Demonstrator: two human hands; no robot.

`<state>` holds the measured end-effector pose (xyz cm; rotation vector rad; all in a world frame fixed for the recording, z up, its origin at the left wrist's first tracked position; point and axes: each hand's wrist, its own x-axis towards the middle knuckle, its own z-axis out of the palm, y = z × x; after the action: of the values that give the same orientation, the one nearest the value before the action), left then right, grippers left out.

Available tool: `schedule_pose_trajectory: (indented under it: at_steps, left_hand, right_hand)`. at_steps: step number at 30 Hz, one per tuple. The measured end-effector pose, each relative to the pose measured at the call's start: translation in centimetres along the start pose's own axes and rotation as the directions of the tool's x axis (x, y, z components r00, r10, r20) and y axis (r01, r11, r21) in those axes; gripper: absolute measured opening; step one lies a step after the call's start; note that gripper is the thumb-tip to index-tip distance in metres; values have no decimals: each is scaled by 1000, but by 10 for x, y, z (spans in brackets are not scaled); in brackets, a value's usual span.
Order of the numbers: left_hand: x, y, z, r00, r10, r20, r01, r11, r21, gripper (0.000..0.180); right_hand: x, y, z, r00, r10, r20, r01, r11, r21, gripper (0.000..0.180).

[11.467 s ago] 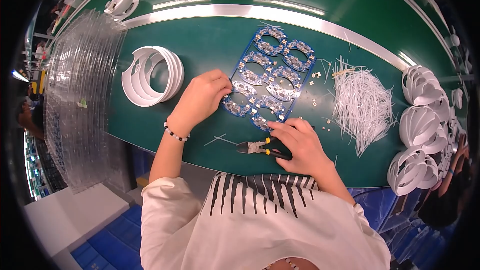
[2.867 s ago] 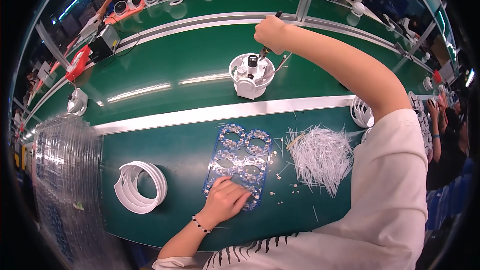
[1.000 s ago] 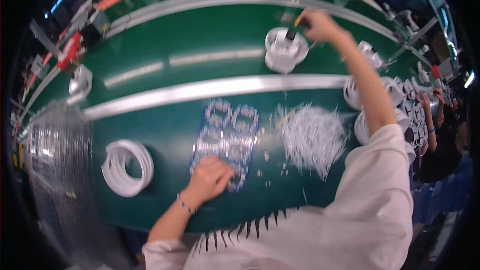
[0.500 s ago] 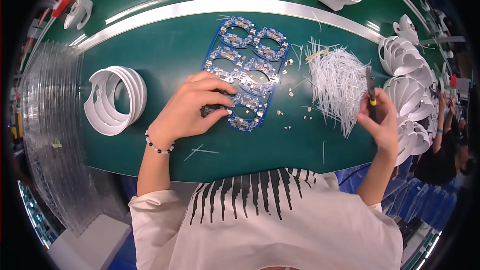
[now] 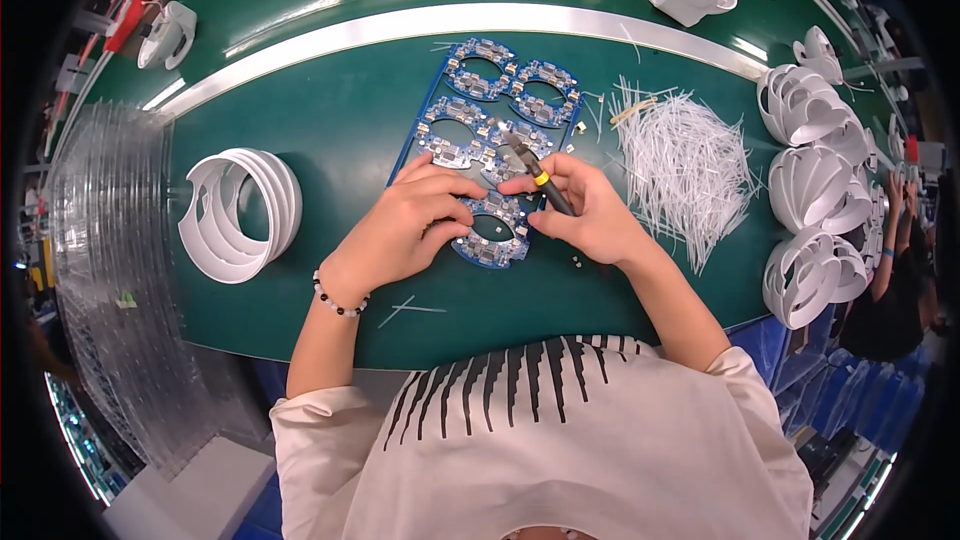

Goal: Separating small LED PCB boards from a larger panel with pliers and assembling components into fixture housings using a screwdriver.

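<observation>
A co-worker (image 5: 885, 315) showed right of the green bench (image 5: 335, 105) — the right hand (image 5: 598, 218) clasped cutters (image 5: 553, 194); the left hand (image 5: 405, 225) touched the circuit panel (image 5: 503, 206) — gripping or not, unclear.

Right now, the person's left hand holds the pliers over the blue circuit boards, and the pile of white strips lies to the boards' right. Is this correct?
The hand is wrong: in the head view, the right hand holds the pliers over the blue circuit boards. The rest stands.
</observation>
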<state>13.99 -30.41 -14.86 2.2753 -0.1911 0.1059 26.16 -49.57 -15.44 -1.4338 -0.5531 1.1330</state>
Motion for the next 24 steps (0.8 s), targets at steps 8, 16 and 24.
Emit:
schedule_pose_trajectory:
  at_steps: [8, 16, 24]
  left_hand:
    - [5, 16, 7, 976, 123, -181, -119, 992, 29, 4]
    - [28, 50, 49, 946, 325, -7, -318, 929, 191, 35]
    - [0, 33, 23, 978, 151, -144, -89, 926, 368, 13]
  right_hand:
    - [6, -12, -9, 994, 72, 87, -81, 991, 103, 37]
    - [5, 27, -36, 954, -296, 52, 270, 920, 283, 37]
    - [41, 28, -13, 992, -124, 9, 121, 979, 166, 22]
